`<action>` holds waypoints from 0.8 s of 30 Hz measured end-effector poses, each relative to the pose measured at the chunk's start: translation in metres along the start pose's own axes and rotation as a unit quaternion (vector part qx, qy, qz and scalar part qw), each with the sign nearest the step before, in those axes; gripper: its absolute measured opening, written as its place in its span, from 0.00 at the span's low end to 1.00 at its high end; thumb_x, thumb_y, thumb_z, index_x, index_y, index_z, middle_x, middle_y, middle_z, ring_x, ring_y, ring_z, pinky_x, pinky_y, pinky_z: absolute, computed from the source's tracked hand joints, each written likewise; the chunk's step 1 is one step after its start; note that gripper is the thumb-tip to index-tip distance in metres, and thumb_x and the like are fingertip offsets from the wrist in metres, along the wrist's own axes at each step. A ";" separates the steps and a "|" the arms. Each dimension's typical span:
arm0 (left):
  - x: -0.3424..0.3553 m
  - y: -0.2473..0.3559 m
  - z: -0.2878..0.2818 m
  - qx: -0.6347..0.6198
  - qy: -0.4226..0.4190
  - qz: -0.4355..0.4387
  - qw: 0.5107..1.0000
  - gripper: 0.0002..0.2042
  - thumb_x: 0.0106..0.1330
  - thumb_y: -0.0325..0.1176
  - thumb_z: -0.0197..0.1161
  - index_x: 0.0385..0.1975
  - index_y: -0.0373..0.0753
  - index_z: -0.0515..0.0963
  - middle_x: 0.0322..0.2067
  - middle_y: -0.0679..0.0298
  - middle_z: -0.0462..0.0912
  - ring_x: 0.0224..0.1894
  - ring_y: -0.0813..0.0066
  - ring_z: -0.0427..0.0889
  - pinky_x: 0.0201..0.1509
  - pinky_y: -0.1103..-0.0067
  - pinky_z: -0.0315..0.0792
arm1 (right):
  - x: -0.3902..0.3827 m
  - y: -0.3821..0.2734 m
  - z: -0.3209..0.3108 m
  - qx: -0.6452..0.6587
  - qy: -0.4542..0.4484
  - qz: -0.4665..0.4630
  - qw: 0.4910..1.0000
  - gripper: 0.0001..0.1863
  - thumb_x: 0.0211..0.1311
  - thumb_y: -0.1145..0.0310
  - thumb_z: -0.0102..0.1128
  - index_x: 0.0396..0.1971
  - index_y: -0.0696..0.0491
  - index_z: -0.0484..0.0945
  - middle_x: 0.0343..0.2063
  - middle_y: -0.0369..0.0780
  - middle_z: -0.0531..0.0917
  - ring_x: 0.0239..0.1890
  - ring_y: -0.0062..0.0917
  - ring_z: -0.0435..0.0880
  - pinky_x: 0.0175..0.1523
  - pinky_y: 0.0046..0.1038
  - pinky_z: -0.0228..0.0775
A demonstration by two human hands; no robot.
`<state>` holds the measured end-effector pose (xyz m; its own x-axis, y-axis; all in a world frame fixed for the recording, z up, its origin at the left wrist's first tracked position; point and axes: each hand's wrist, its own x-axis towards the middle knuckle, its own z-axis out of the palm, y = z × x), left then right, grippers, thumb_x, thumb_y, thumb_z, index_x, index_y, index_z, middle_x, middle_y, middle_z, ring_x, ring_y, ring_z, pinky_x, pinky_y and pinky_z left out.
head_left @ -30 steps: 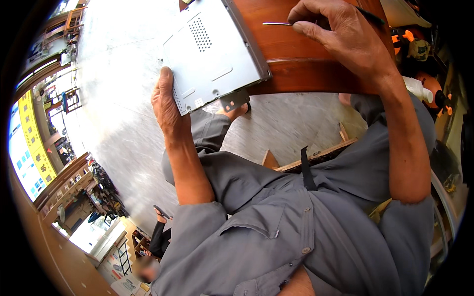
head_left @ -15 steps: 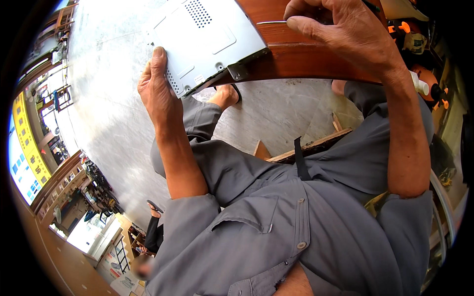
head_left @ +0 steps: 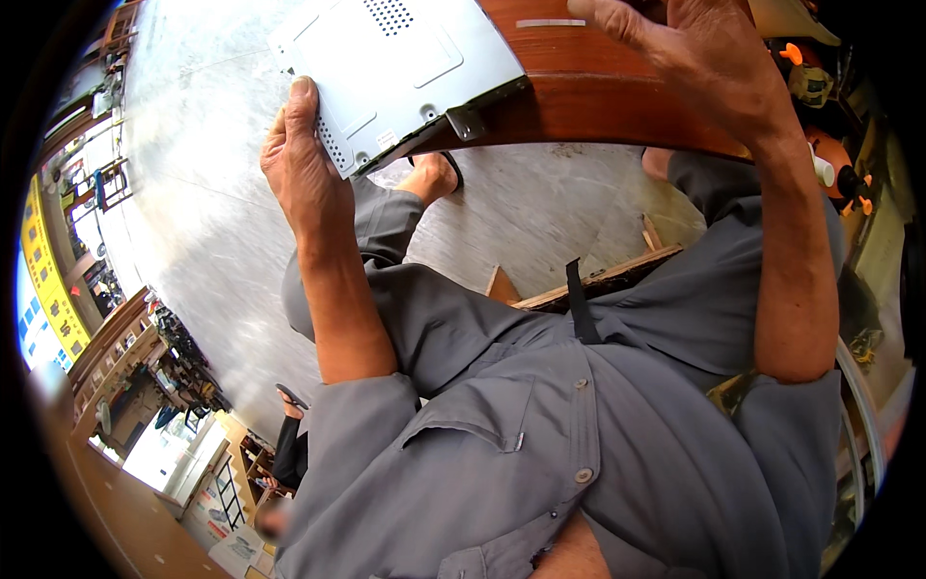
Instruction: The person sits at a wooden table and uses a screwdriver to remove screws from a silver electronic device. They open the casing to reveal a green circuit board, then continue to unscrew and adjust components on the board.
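Note:
My left hand grips the near left corner of a silver metal case, thumb on its top face. The case is flat and boxy, with vent holes, screw holes and a small bent tab at its near edge. It juts past the edge of the reddish-brown wooden table. To the right, my right hand is raised over the table and partly cut off by the upper edge. Its fingers are curled, and a thin metal rod sticks out leftward by the thumb; the rest of the rod is hidden.
Below the table, a wooden piece with a dark edge lies between my knees. Orange-and-black tools and a white bottle-like item crowd the right side. Grey floor spreads left, where another person's dark sleeve shows.
My right hand has risen toward the upper edge, and the thin rod has shifted up with it. My left hand and the case have moved slightly up and left in the picture.

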<state>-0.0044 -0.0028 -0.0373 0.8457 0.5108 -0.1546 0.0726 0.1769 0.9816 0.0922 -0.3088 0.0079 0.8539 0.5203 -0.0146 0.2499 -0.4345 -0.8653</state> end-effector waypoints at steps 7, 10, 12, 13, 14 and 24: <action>-0.007 0.000 0.007 -0.007 0.010 0.004 1.000 0.13 0.74 0.36 0.66 0.40 0.28 0.83 0.32 0.63 0.86 0.31 0.82 0.84 0.39 0.84 0.80 | -0.005 -0.005 0.006 0.016 0.149 -0.044 0.988 0.08 0.68 0.74 0.64 0.43 0.61 0.83 0.34 0.36 0.85 0.36 0.15 0.82 0.44 0.18 0.78; -0.008 0.003 -0.002 0.061 -0.007 -0.009 0.998 0.13 0.74 0.35 0.66 0.42 0.28 0.83 0.36 0.61 0.86 0.38 0.80 0.83 0.46 0.83 0.77 | -0.004 -0.001 0.002 0.134 0.124 -0.017 0.983 0.07 0.69 0.75 0.64 0.43 0.61 0.83 0.32 0.36 0.84 0.32 0.14 0.82 0.39 0.17 0.77; -0.008 0.005 0.000 0.135 -0.014 -0.003 0.991 0.13 0.73 0.36 0.67 0.42 0.29 0.84 0.36 0.61 0.86 0.41 0.80 0.82 0.48 0.84 0.74 | -0.006 -0.001 -0.008 0.177 0.091 0.004 0.980 0.06 0.69 0.76 0.64 0.42 0.61 0.83 0.30 0.35 0.84 0.28 0.14 0.82 0.35 0.17 0.76; -0.007 0.008 0.004 0.181 -0.008 0.010 0.983 0.13 0.72 0.37 0.68 0.41 0.30 0.84 0.34 0.62 0.85 0.40 0.81 0.80 0.47 0.85 0.73 | -0.008 -0.007 -0.015 0.163 0.077 0.015 0.984 0.05 0.69 0.76 0.64 0.41 0.60 0.83 0.29 0.35 0.84 0.27 0.14 0.81 0.33 0.16 0.76; -0.009 0.012 0.005 0.230 0.004 0.025 0.973 0.13 0.72 0.38 0.69 0.40 0.30 0.85 0.33 0.63 0.85 0.39 0.82 0.79 0.46 0.86 0.72 | -0.007 -0.007 -0.014 0.138 0.075 0.013 0.988 0.05 0.70 0.76 0.64 0.41 0.60 0.83 0.28 0.35 0.84 0.25 0.13 0.81 0.31 0.16 0.75; -0.010 0.021 0.001 0.172 -0.055 -0.006 0.984 0.16 0.67 0.43 0.74 0.30 0.33 0.83 0.21 0.64 0.84 0.17 0.83 0.81 0.23 0.86 0.75 | -0.003 -0.005 -0.010 -0.143 0.175 -0.132 0.965 0.11 0.73 0.65 0.61 0.36 0.58 0.79 0.25 0.31 0.77 0.29 0.14 0.74 0.36 0.21 0.68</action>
<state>-0.0106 -0.0050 -0.0152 0.8943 0.4129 -0.1726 0.2423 -0.1223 0.9625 0.0930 -0.3150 0.0176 0.8324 0.3830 0.4005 0.5533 -0.5324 -0.6406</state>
